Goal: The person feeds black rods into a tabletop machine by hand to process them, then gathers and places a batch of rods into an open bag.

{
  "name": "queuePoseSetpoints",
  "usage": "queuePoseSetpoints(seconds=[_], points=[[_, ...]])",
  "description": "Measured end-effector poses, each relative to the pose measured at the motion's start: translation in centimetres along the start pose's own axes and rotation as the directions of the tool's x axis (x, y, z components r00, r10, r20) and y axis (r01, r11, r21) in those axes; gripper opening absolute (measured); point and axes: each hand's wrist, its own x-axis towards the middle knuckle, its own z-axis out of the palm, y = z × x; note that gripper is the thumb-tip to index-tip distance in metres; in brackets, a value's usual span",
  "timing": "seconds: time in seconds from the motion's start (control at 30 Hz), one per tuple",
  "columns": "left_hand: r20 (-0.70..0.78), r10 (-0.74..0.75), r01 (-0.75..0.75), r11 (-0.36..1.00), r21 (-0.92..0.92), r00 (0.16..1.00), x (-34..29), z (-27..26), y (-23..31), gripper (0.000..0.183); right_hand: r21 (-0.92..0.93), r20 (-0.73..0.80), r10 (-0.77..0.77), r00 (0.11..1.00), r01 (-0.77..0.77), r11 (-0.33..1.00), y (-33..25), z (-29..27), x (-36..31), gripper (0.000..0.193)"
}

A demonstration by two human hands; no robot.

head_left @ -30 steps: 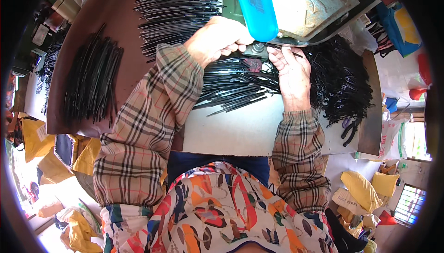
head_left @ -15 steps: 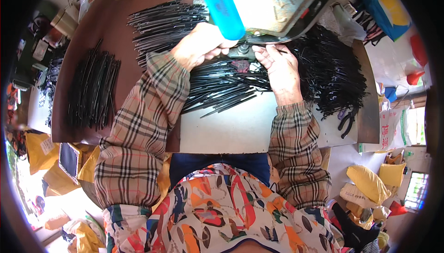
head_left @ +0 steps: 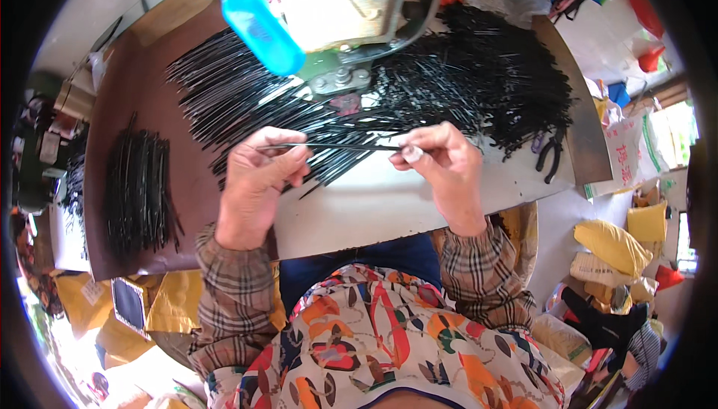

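Observation:
A thin black strip (head_left: 344, 146) is stretched nearly level between my two hands, above the table's near part. My left hand (head_left: 258, 177) pinches one end between thumb and fingers. The other end is pinched in my right hand (head_left: 449, 166). Just beyond the strip lie several loose black strips (head_left: 336, 162) on the pale metal plate (head_left: 359, 211). Past them is the green metal head (head_left: 340, 80) of a machine, with bolts on it and a small dark red piece (head_left: 345, 104) at its front. A blue handle-like grip (head_left: 262, 31) hangs beside it.
Bundles of black strips lie at the left (head_left: 138, 192) and left of the machine (head_left: 224, 87). A large tangled heap (head_left: 516, 80) covers the right side. Black-handled pliers or cutters (head_left: 551, 158) rest near the right edge. Yellow packages (head_left: 613, 248) lie off the table.
Both hands have come back from beside the machine head toward me and moved apart, with the strip now stretched between them. The whole view has shifted too.

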Motion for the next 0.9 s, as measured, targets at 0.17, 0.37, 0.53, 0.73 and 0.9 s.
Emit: queuePoseSetpoints(seconds=[0.17, 0.37, 0.53, 0.73, 0.9], points=[[-0.098, 0.036, -0.054, 0.981, -0.188, 0.995, -1.4, -0.1, -1.9, 0.020, -0.016, 0.074, -0.104, 0.992, 0.106, 0.994, 1.8, 0.5, -2.0, 0.008], [-0.203, 0.119, -0.171, 0.949, -0.265, 0.972, -0.8, 3.7, -3.0, 0.017, -0.233, 0.188, 0.175, 0.966, -0.129, 0.964, 3.3, 0.1, -3.8, 0.022], [-0.086, 0.198, -0.215, 0.862, -0.459, 0.976, -0.2, 2.2, -4.5, 0.025, -0.446, 0.192, 0.041, 0.981, 0.050, 0.893, 2.1, 0.9, -4.3, 0.012], [-0.079, 0.120, -0.143, 0.879, -0.455, 0.990, 0.7, 1.9, -3.0, 0.038, -0.708, -0.205, -0.288, 0.935, 0.062, 0.704, 2.2, -4.8, -5.1, 0.015], [-0.043, 0.016, -0.033, 0.898, -0.438, 0.999, 0.1, 2.6, -2.5, 0.038, -0.942, -0.216, -0.467, 0.858, -0.057, 0.331, 2.6, -6.3, -3.8, 0.030]])
